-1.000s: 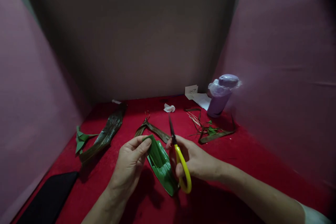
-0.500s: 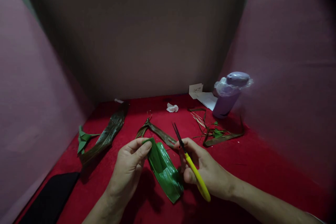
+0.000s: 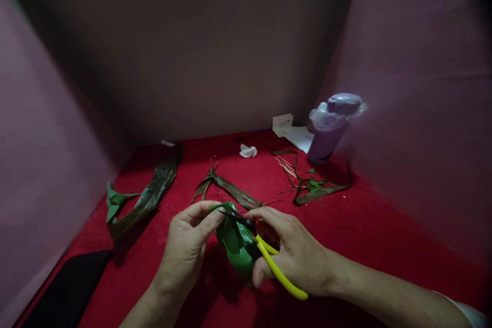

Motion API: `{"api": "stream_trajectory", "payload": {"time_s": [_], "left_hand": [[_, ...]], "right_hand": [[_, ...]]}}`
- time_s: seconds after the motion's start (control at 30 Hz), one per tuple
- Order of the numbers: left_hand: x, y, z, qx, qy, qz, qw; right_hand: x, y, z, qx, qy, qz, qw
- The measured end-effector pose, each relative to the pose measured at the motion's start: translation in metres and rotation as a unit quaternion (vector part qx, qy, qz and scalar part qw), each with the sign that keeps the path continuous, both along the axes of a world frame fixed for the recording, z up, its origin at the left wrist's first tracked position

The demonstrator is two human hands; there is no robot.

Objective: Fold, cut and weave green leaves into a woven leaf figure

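left hand: pinching folded, glossy green leaf strip near its upper end, apparently to steady it | right hand: gripping yellow-handled, black-bladed scissors, blades across that end | leaf strip: between hands, above red-topped table

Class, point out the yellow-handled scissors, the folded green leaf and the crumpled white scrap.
Yellow-handled scissors [image 3: 266,253], head view: upper part of handle.
Folded green leaf [image 3: 236,250], head view: middle of its face.
Crumpled white scrap [image 3: 248,151], head view: its middle.
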State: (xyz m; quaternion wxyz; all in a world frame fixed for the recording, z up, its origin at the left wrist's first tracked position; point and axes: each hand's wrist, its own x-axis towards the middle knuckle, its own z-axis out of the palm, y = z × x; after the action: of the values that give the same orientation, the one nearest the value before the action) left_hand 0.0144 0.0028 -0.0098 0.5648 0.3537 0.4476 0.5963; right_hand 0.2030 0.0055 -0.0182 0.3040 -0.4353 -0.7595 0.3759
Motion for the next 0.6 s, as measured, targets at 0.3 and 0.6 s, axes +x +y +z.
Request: {"api": "stream_trajectory", "payload": {"time_s": [0.3,0.6], "left_hand": [[0.0004,-0.0010,-0.0019,0.005,0.024,-0.009,1.000],[0.0033,-0.0033,-0.0034,0.006,0.022,-0.014,1.000]], "right_hand": [[0.0013,-0.0013,-0.0051,0.051,0.003,0.008,0.999],[0.0002,-0.0028,-0.0074,0.090,0.004,0.007,0.996]]}}
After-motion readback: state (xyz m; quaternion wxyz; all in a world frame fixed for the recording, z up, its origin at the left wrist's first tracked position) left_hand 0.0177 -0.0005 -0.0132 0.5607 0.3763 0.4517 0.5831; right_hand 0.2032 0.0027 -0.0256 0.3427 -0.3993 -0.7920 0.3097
